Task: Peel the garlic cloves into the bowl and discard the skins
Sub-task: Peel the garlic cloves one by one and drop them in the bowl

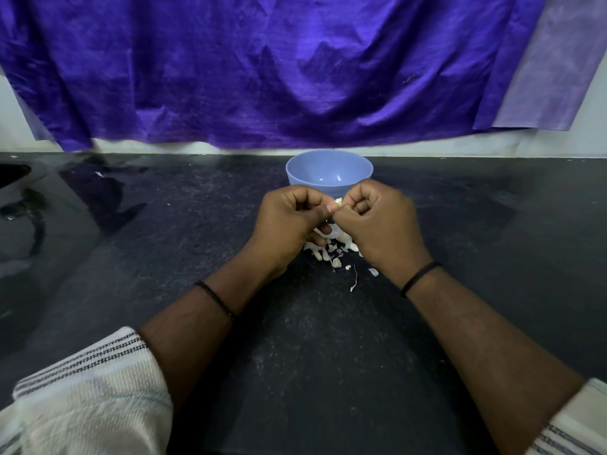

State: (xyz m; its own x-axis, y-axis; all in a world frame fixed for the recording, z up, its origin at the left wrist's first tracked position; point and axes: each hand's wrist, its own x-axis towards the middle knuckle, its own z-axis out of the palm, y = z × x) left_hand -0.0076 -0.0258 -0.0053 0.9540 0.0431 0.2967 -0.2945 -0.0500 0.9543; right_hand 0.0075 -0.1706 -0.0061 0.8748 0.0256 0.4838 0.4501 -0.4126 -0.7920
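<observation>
Pale garlic clove [338, 202] sits pinched between the curled fingers of the left hand [292, 221] and right hand [377, 221], equally near both, with the blue bowl [329, 172] just beyond them on the desk [164, 257]

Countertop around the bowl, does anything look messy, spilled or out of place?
Yes. Papery skins and garlic pieces lie loose on the dark countertop under the hands, a few flakes strewn nearer the person. The blue bowl stands upright and looks empty. Far left, the surface seems wet or smeared.
</observation>
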